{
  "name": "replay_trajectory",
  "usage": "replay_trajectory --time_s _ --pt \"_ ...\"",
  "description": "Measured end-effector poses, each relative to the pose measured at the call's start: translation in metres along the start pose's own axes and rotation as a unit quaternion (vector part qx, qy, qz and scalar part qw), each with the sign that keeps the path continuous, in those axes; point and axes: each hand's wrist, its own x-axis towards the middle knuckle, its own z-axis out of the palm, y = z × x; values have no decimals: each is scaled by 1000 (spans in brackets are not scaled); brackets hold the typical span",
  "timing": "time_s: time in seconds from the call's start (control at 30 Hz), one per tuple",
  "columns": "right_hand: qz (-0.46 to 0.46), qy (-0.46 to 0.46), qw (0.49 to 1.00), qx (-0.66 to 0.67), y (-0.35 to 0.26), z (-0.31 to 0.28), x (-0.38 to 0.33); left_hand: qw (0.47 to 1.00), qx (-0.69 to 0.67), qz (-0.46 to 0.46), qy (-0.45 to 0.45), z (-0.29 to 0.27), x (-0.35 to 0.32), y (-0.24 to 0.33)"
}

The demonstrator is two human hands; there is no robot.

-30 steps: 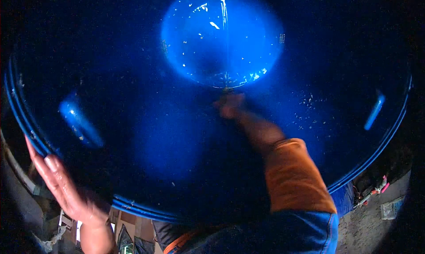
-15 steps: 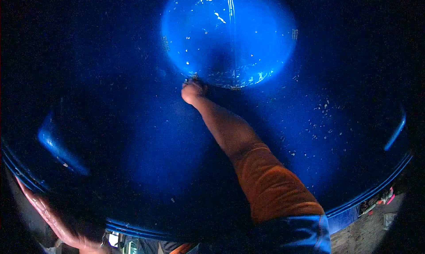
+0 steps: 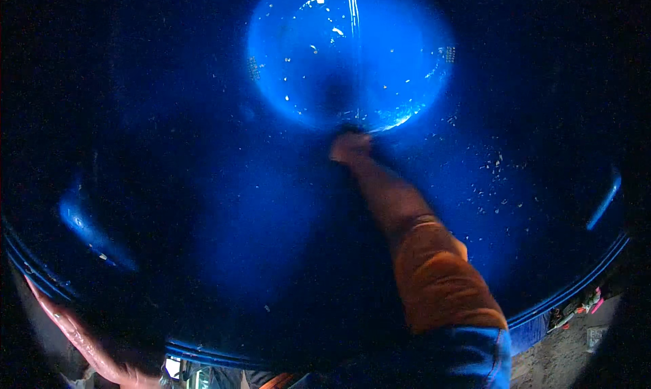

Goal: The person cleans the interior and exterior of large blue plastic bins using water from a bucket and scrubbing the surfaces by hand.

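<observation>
I look down into a deep blue drum [image 3: 264,213] with wet, shiny inner walls. My right arm, in an orange and blue sleeve, reaches far inside. My right hand [image 3: 351,148] is at the near edge of the brightly lit round bottom [image 3: 400,64]. It is smeared by motion and its fingers are hidden, so whether it holds anything cannot be told. Small pale specks and glints dot the bottom. At the lower left, my left hand or forearm [image 3: 78,335], wet-looking, lies along the outside of the rim [image 3: 217,354]; its fingers do not show clearly.
Pale specks [image 3: 498,169] cling to the right inner wall. Outside the drum at the lower right is a grey-brown floor [image 3: 563,348] with small red and pink items [image 3: 597,303]. Other objects below the near rim are too dark to name.
My right hand has moved to the right along the near edge of the bottom, and the forearm and sleeve have shifted right too. The left arm stays almost the same.
</observation>
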Motion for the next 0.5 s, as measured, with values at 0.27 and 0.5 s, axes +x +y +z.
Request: replay_trajectory --time_s 0.27,0.5 --pt "109 77 984 -121 69 0 -20 1000 11 -13 3 -3 -7 -8" --pt "208 114 971 -43 73 -11 -8 1000 6 -15 -1 -10 -5 -3"
